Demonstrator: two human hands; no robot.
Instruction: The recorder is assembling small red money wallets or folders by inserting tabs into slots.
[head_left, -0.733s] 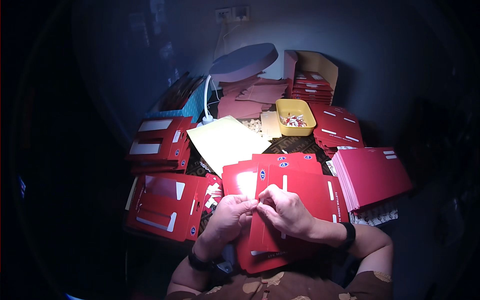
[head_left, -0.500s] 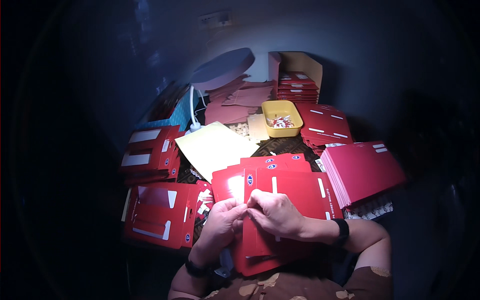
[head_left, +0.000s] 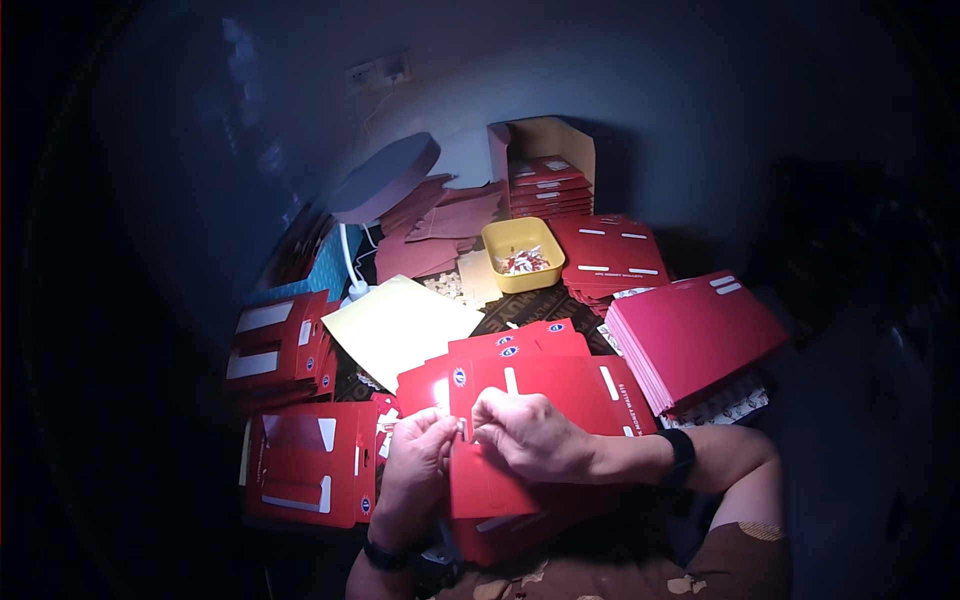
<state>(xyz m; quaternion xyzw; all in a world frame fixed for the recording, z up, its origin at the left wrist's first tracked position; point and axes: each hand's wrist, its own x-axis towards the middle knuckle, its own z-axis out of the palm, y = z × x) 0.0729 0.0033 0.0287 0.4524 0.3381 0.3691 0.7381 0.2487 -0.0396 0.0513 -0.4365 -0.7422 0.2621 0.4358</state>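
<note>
Several red card folders (head_left: 560, 378) with white slots and round blue marks lie piled in front of me. My left hand (head_left: 415, 460) is closed in a pinch by the top folder's left edge; a tiny pale bit shows at its fingertips, too small to name. Close beside it, my right hand (head_left: 530, 432) lies over the folder with fingers curled and pinching at the same edge. Below its fingers a red flap (head_left: 485, 482) of the folder stands bent up. The exact grip of the right fingertips is partly hidden.
Around the pile stand red folder stacks at left (head_left: 310, 465) and right (head_left: 690, 335). Behind are a yellow tub (head_left: 524, 281) of small red and white pieces, a pale yellow sheet (head_left: 405, 325), a lamp (head_left: 388, 178), and an open carton (head_left: 578, 150) holding red packs.
My view has shifted, so the scene sits further left. The fingertips of my two hands have parted slightly, and the folder's lower left flap now bends up.
</note>
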